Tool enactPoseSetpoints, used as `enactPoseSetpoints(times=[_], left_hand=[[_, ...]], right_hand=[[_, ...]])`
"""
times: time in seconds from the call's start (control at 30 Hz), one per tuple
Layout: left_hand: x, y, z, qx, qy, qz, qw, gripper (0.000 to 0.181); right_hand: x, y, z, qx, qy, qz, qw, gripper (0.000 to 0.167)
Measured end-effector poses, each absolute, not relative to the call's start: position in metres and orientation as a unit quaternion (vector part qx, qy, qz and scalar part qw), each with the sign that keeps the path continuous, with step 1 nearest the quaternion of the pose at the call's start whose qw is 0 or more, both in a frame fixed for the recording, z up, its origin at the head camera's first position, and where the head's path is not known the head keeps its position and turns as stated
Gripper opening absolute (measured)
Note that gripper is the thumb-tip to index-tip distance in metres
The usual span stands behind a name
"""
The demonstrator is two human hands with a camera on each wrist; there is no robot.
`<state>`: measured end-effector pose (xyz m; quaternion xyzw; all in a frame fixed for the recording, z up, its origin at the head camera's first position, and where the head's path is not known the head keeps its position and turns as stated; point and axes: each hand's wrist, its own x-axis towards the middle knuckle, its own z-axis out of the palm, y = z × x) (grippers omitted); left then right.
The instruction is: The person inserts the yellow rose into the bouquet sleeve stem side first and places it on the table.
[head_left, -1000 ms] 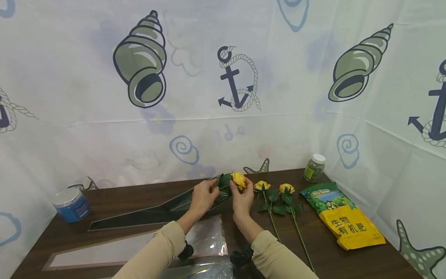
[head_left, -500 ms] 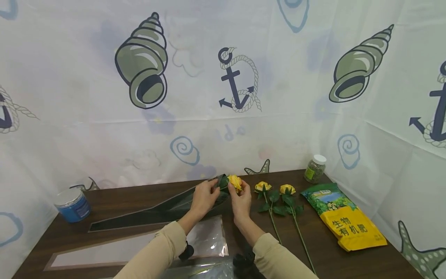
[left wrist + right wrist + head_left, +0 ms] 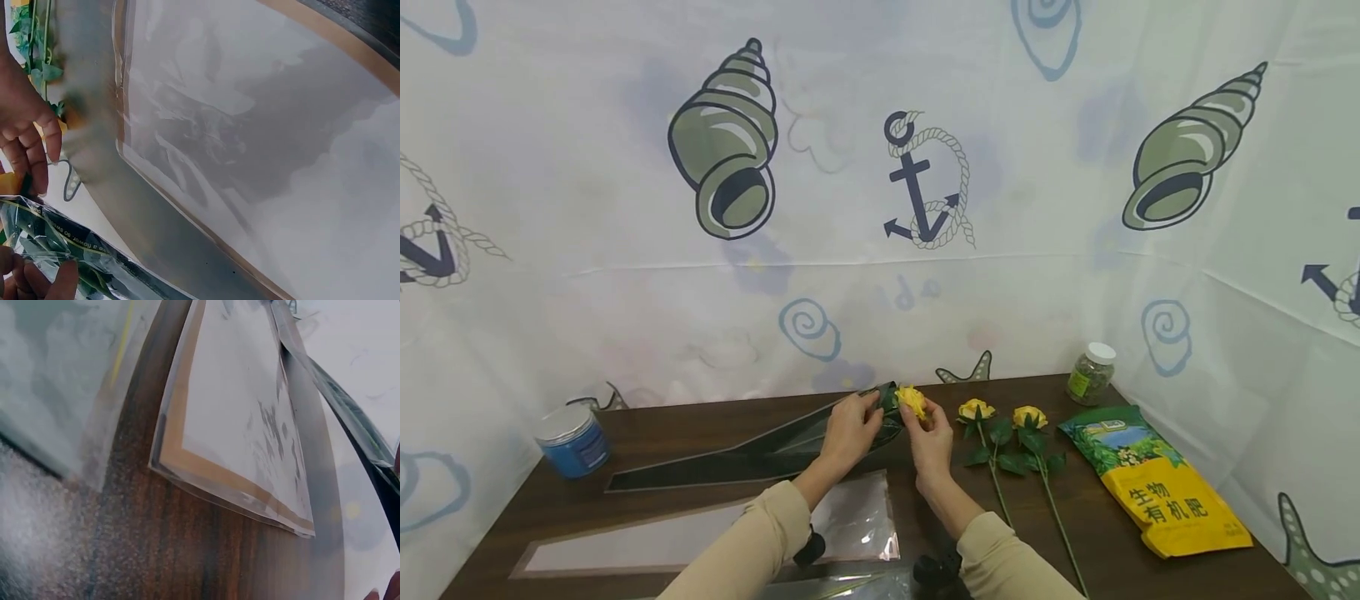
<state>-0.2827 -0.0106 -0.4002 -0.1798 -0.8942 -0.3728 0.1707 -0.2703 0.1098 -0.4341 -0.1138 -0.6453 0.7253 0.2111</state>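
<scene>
My left hand grips the upper end of a long dark sleeve, its fingers curled at the sleeve's opening. A yellow rose pokes out of that opening, with green leaves inside the sleeve. The fingers of my right hand pinch the bloom from its right side. In the left wrist view the clear, printed wrapper shows leaves within, and the left fingers hold its edge. The right wrist view catches only fingertips at its right edge.
Two yellow roses lie right of my hands. Beyond them are a yellow-green bag and a lidded jar. A blue tub stands at left. Pale sleeves lie in front, near my forearms.
The bloom has moved slightly left and down toward the sleeve's opening, with my right hand following. My left hand keeps its hold. The head view has shifted a little.
</scene>
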Motion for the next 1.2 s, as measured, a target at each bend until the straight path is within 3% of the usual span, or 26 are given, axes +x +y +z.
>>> enactPoseSetpoints(times=[0.27,0.5,0.63,0.77,0.97,1.2], left_hand=[[-0.283,-0.011,-0.401,-0.184,-0.896,-0.367,0.169,0.032],[-0.284,-0.01,-0.403,-0.2,-0.896,-0.357,0.175,0.032],[-0.285,-0.009,-0.405,-0.206,-0.894,-0.357,0.176,0.031],[-0.286,-0.009,-0.403,-0.204,-0.895,-0.357,0.174,0.032],[-0.289,-0.01,-0.399,-0.196,-0.898,-0.358,0.162,0.032],[-0.292,-0.023,-0.401,-0.207,-0.898,-0.349,0.169,0.04]], right_hand=[[-0.271,0.113,-0.438,-0.113,-0.669,0.715,0.169,0.05],[-0.271,0.116,-0.438,-0.089,-0.664,0.715,0.2,0.034],[-0.27,0.116,-0.437,-0.078,-0.674,0.712,0.18,0.033],[-0.27,0.117,-0.438,-0.052,-0.692,0.705,0.147,0.039],[-0.268,0.115,-0.438,0.014,-0.689,0.721,0.078,0.061],[-0.268,0.113,-0.438,0.008,-0.66,0.745,0.093,0.054]])
